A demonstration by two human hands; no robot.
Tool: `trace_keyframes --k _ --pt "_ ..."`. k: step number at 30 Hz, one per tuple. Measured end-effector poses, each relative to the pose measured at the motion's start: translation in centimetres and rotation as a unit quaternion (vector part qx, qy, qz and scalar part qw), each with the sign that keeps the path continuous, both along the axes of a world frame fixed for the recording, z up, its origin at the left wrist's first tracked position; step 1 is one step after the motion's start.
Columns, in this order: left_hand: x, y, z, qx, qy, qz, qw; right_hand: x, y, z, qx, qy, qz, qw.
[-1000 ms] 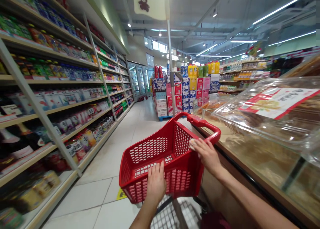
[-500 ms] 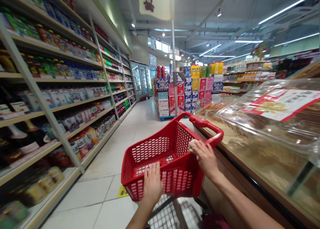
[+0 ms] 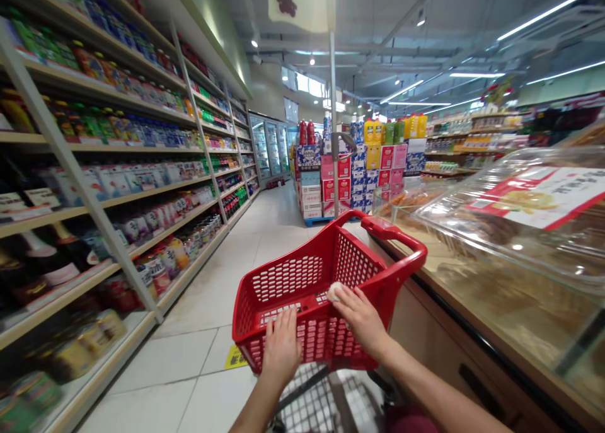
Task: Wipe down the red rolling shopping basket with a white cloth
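A red plastic shopping cart basket (image 3: pixel 288 280) with a perforated wall stands in front of me, its handle (image 3: pixel 397 234) at the right end. My left hand (image 3: pixel 282 345) rests on the near rim, fingers stretched over the edge and holding nothing. Further right along the same rim, my right hand (image 3: pixel 357 316) presses a crumpled whitish cloth (image 3: pixel 334 291) under its fingertips; part of the cloth is hidden. Below the basket shows a grey wire lower rack (image 3: pixel 316 398).
Shelves of bottles and cans (image 3: pixel 137 193) line the left. At the right is a counter (image 3: pixel 449 300) with clear food packs (image 3: pixel 534 200). Stacked drink cartons (image 3: pixel 340 187) stand ahead beside a pole (image 3: pixel 333 74). Pale floor tiles (image 3: pixel 161 363) run down the aisle.
My right hand has slid left along the near rim with the cloth, away from the handle end. My left hand stays on the rim, shifted slightly left in view.
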State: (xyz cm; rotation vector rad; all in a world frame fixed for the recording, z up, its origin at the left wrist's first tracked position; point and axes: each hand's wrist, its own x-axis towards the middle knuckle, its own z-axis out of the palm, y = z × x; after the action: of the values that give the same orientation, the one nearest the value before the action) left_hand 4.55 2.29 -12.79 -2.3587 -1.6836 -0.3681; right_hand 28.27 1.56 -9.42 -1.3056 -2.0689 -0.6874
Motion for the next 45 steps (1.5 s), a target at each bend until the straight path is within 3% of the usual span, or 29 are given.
trace_keyframes --k 5,12,19,22,26,29,31,34,37,40,43,45 --pt "-0.1 0.2 0.2 0.012 -0.003 0.002 1.0 -0.1 0.6 -0.1 0.006 0.053 -0.062 0.997" --pt "0.7 -0.4 1.3 0.001 -0.041 0.009 0.999 -1.6 1.0 -1.8 0.003 0.04 0.014 0.999" --pt "0.5 -0.8 2.7 -0.071 -0.066 0.015 0.995 0.4 3.1 -0.7 -0.045 0.088 0.001 0.995" --pt "-0.9 -1.2 2.4 -0.094 -0.05 0.068 0.992 -1.4 3.2 -1.0 -0.076 0.14 -0.006 0.987" --pt "-1.2 -2.1 1.9 -0.103 -0.022 0.091 0.99 -6.3 1.7 -2.0 -0.133 0.155 0.076 0.976" --pt "-1.3 -2.7 2.0 -0.121 -0.025 0.05 0.991 -7.6 1.1 -1.6 -0.155 0.127 0.115 0.973" --pt "-1.9 -3.0 2.1 -0.137 -0.027 0.017 0.99 -6.6 1.0 -0.7 -0.168 0.124 0.077 0.975" --pt "-2.6 -3.5 2.1 -0.145 0.0 0.049 0.988 -5.0 0.7 0.2 -0.171 0.153 -0.003 0.973" --pt "-1.6 -4.6 1.6 -0.151 0.008 0.077 0.985 -5.6 -0.4 -0.6 -0.163 0.143 0.06 0.974" --pt "0.1 -5.7 1.1 -0.155 -0.012 0.039 0.987 -6.5 -1.9 -1.5 -0.168 0.117 0.127 0.971" --pt "0.1 -6.0 0.9 -0.165 -0.028 -0.045 0.985 -5.8 -3.2 -1.2 -0.181 0.129 0.101 0.97" --pt "-0.7 -5.9 0.7 -0.146 -0.033 -0.054 0.987 -5.2 -4.3 -1.2 -0.178 0.143 0.093 0.969"
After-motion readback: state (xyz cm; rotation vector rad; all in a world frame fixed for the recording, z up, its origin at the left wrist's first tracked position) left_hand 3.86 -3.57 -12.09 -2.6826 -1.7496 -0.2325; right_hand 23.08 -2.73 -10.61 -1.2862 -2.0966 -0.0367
